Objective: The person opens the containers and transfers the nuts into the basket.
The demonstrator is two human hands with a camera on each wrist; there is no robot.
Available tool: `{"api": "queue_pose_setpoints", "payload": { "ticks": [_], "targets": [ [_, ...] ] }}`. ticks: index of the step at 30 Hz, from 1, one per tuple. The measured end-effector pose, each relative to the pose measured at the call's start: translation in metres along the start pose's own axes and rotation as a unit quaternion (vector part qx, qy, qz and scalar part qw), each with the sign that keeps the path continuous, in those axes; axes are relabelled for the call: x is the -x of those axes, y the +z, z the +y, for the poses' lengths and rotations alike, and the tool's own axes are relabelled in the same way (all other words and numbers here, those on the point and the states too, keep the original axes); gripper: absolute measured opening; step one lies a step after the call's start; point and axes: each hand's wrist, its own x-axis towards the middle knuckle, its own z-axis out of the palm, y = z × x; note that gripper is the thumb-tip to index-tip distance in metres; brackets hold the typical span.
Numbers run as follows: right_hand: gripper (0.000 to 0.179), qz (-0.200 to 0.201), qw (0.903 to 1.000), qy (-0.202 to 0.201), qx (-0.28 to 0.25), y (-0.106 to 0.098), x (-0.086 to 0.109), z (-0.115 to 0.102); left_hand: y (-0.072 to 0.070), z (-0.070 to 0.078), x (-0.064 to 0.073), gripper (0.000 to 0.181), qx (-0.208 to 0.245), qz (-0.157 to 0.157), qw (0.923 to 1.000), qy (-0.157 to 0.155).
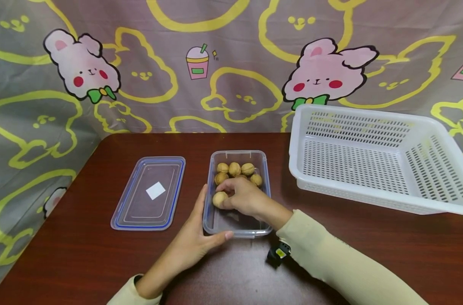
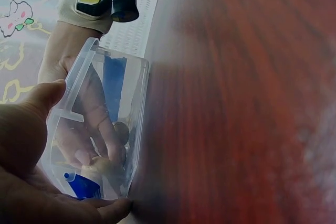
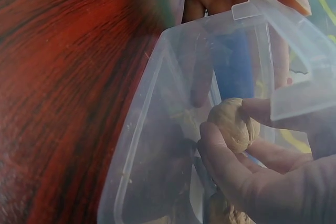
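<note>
Over on the left of the bench (image 1: 250, 279), a clear lid (image 1: 145, 209) with a blue seal lies flat, a small white label (image 1: 155, 190) on it. Next comes the left hand (image 1: 191, 241), its grip spread around the near-left corner of a clear container (image 1: 250, 234), fingers along the side wall and thumb over the near rim. If that steadying hand slackened, I think a knock from the other wrist could slide the light container across the bench.

The right hand (image 1: 241, 197) reaches in over the right side, its grip pinching one walnut (image 1: 219, 199) between thumb and fingertips. That walnut is inside the container, near the left wall; I cannot tell whether it touches the floor. Being round and hard, it might pop out if pinched off-centre and roll. The other walnuts (image 1: 235, 169) sit toward the far end, some hidden by the hand; brushing knuckles could scatter them. Farthest right stands a white slotted basket (image 1: 345, 159), well apart from both hands.
</note>
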Motion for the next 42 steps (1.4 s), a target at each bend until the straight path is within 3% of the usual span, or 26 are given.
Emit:
{"api": "queue_pose_setpoints", "payload": {
  "ticks": [17, 24, 32, 42],
  "targets": [
    [0.036, -0.011, 0.9967, 0.001, -0.081, 0.000, 0.001, 0.000, 0.000, -0.001, 0.000, 0.127, 0.009, -0.004, 0.9999, 0.003],
    [0.035, -0.003, 0.9962, -0.002, -0.087, -0.005, 0.006, -0.003, 0.001, -0.001, -0.001, 0.127, 0.010, -0.003, 0.9999, 0.003],
    [0.039, 0.015, 0.9981, -0.012, -0.059, -0.025, 0.017, -0.012, 0.000, -0.001, -0.001, 0.125, 0.005, -0.003, 1.0000, 0.003],
    [0.039, 0.052, 0.9966, -0.061, -0.018, -0.065, 0.036, -0.018, 0.000, -0.002, -0.001, 0.126, 0.003, -0.001, 1.0000, 0.002]
  ]
}}
